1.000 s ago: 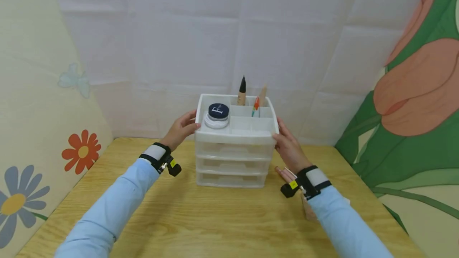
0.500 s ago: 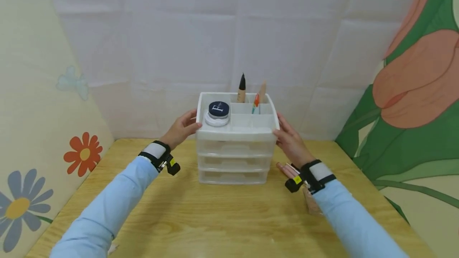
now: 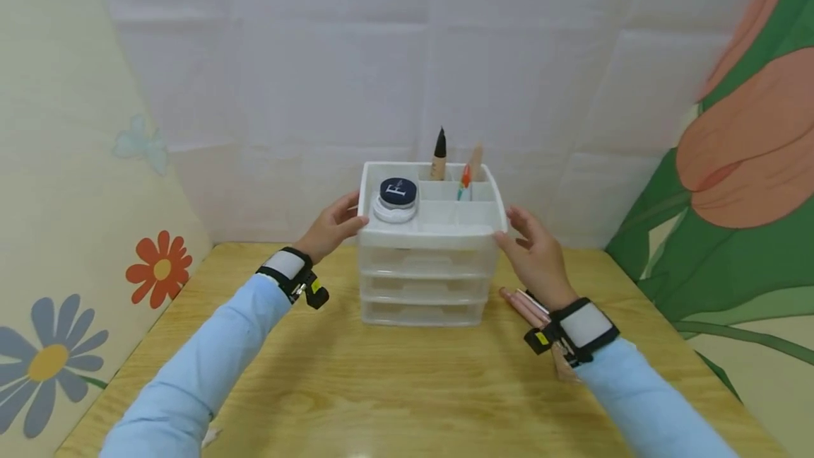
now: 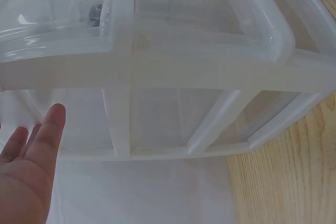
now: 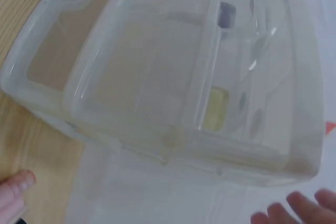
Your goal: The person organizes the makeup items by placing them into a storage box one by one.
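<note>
A white drawer organizer [image 3: 425,240] with three clear drawers stands on the table. My left hand [image 3: 332,227] is at its upper left edge, thumb tip by the front corner, fingers extended along the side. The left wrist view shows those fingers [image 4: 46,140] straight beside the frame. My right hand [image 3: 539,260] is at the upper right side, thumb near the corner and fingers loosely bent. In the right wrist view its fingertips [image 5: 299,205] are apart from the wall. A dark-lidded round jar [image 3: 398,191] sits on a white round case [image 3: 394,215] in the top tray.
A black-tipped pen [image 3: 439,154], an orange-and-teal stick [image 3: 465,179] and a beige stick [image 3: 477,157] stand in the top compartments. Pink tubes [image 3: 523,307] lie right of the organizer. A yellow item [image 5: 215,109] shows inside a drawer. A white sheet [image 3: 305,90] hangs behind.
My right hand has loosened and drawn slightly right, away from the organizer's side. My left hand stays at the left edge. The view has shifted a little.
</note>
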